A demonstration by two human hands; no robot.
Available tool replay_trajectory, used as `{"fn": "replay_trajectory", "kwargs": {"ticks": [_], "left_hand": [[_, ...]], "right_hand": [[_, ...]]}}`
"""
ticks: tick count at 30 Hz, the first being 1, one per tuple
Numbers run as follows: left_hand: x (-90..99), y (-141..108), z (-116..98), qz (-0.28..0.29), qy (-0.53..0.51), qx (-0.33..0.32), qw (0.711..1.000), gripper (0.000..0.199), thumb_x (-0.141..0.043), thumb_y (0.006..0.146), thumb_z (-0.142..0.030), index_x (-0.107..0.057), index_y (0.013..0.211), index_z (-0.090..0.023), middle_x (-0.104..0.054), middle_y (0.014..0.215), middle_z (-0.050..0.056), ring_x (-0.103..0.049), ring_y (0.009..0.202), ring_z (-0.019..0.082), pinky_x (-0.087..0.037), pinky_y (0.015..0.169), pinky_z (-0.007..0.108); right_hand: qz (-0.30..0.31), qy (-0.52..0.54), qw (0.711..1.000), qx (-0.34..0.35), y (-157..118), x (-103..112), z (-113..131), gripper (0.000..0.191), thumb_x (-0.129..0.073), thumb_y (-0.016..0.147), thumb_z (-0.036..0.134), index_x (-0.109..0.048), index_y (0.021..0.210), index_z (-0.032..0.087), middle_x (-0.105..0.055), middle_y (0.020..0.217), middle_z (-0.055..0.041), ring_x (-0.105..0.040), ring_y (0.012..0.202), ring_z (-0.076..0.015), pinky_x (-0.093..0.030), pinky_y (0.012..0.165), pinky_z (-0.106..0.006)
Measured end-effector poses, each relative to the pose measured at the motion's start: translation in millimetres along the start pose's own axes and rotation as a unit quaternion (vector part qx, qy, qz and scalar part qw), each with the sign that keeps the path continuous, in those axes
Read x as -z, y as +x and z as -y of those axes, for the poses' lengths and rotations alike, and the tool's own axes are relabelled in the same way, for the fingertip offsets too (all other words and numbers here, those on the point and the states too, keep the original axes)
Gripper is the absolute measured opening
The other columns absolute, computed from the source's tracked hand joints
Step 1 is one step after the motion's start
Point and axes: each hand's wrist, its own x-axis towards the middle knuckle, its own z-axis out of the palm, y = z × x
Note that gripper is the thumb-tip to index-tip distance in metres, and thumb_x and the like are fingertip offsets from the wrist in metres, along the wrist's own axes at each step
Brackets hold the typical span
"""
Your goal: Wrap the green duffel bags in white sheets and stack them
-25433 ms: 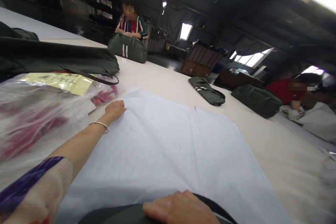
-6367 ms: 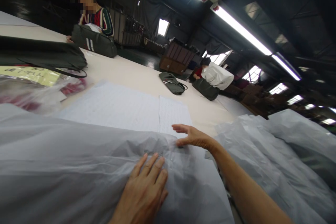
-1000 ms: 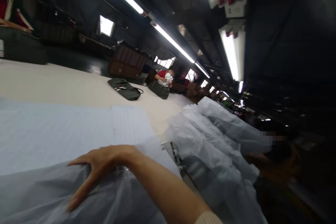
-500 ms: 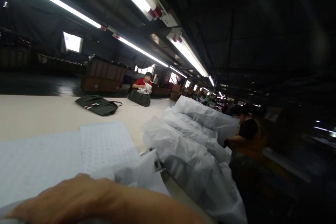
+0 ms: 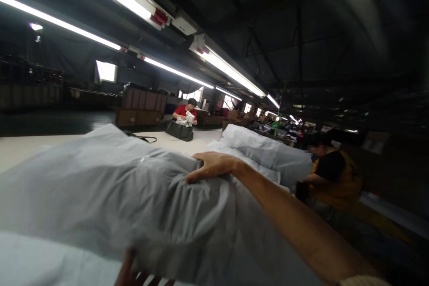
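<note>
A big bundle in thin, translucent white wrapping [image 5: 144, 192] stretches across the front of the view, with something darker showing grey through it. My right hand [image 5: 214, 165] is closed on the upper side of the bundle, its thumb on the near side and the wrapping creased around the grip. Low at the bottom edge, my left hand [image 5: 140, 275] shows only blurred, spread fingers beside the bundle's lower side; its palm is out of frame. A pale sheet [image 5: 50, 259] lies under the bundle at the lower left.
More white-wrapped bundles [image 5: 264, 147] are piled to the right. A dark bag [image 5: 179, 131] sits on the cream table [image 5: 33, 145], before a person in red [image 5: 182, 111] holding white material. Another person in a black and yellow top [image 5: 335, 174] stands at the right.
The wrapped bundle now lies across the front, covering the pale sheets and most of a dark bag with a strap. My right hand is higher and further right, and my left fingers have appeared.
</note>
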Motion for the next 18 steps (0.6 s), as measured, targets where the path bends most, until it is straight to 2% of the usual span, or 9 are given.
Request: {"fn": "replay_trajectory", "kwargs": {"ticks": [2,5,7,9,11,14,16,18], "left_hand": [[-41.7,21.0,1.6,0.017,-0.046,0.015,0.999,0.049,-0.056,0.087,-0.059,-0.051,0.131,-0.037,-0.065,0.110,0.006,-0.067,0.101,0.032,-0.056,0.089,0.058],[-125.2,65.2,3.2,0.083,-0.031,0.036,0.995,0.058,-0.059,0.087,-0.059,-0.051,0.130,-0.021,-0.064,0.103,0.010,-0.067,0.093,0.029,-0.056,0.091,0.055],[-178.8,100.1,11.6,0.118,0.021,0.023,0.992,0.065,-0.053,0.088,-0.065,-0.048,0.131,-0.016,-0.061,0.113,0.015,-0.065,0.100,0.030,-0.056,0.090,0.054],[-218.3,134.0,28.6,0.120,0.102,0.006,0.988,0.076,-0.049,0.086,-0.071,-0.041,0.138,-0.016,-0.050,0.132,0.022,-0.057,0.117,0.037,-0.055,0.090,0.058],[-240.0,161.4,50.7,0.100,0.170,-0.013,0.980,0.086,-0.052,0.081,-0.075,-0.032,0.144,-0.021,-0.031,0.149,0.024,-0.040,0.134,0.044,-0.050,0.092,0.065],[-247.9,183.3,77.9,0.100,0.211,-0.050,0.971,0.085,-0.060,0.078,-0.073,-0.030,0.146,-0.033,-0.011,0.161,0.015,-0.020,0.145,0.041,-0.039,0.101,0.069],[-245.9,186.9,86.2,0.122,0.230,-0.074,0.963,0.077,-0.060,0.080,-0.071,-0.035,0.144,-0.037,-0.011,0.162,0.010,-0.019,0.146,0.036,-0.036,0.105,0.067],[-242.3,186.5,90.1,0.140,0.241,-0.090,0.956,0.075,-0.058,0.081,-0.071,-0.037,0.144,-0.036,-0.015,0.162,0.009,-0.022,0.145,0.035,-0.040,0.103,0.064]], "right_hand": [[-0.042,0.007,0.998,-0.042,-15.8,29.2,-44.1,0.076,-0.073,0.060,0.075,-0.065,0.119,0.028,-0.069,0.120,-0.0033,-0.062,0.107,-0.0275,-0.049,0.087,-0.034],[-0.096,0.046,0.990,-0.090,-37.9,73.1,-118.0,0.078,-0.073,0.061,0.074,-0.066,0.121,0.025,-0.069,0.121,-0.0057,-0.062,0.110,-0.0285,-0.049,0.092,-0.035],[-0.123,0.066,0.982,-0.128,-49.5,94.1,-171.4,0.077,-0.073,0.063,0.073,-0.066,0.122,0.023,-0.070,0.121,-0.0082,-0.064,0.109,-0.0290,-0.049,0.093,-0.035],[-0.148,0.055,0.971,-0.179,-56.4,101.2,-224.1,0.077,-0.073,0.066,0.069,-0.064,0.125,0.021,-0.068,0.124,-0.0102,-0.064,0.111,-0.0290,-0.049,0.095,-0.035],[-0.171,0.032,0.958,-0.229,-58.2,94.2,-270.9,0.078,-0.074,0.069,0.065,-0.061,0.129,0.017,-0.063,0.132,-0.0137,-0.060,0.118,-0.0304,-0.047,0.100,-0.035],[-0.209,0.008,0.936,-0.284,-54.6,75.1,-322.0,0.080,-0.062,0.081,0.064,-0.052,0.136,0.007,-0.054,0.141,-0.0224,-0.050,0.130,-0.0350,-0.039,0.108,-0.041],[-0.243,-0.007,0.921,-0.304,-52.7,70.6,-341.6,0.078,-0.043,0.091,0.065,-0.042,0.144,0.007,-0.046,0.148,-0.0226,-0.043,0.137,-0.0331,-0.034,0.112,-0.042],[-0.276,-0.033,0.907,-0.315,-54.8,74.2,-349.9,0.075,-0.032,0.095,0.063,-0.033,0.149,0.011,-0.039,0.153,-0.0197,-0.037,0.141,-0.0305,-0.031,0.115,-0.043]]}}
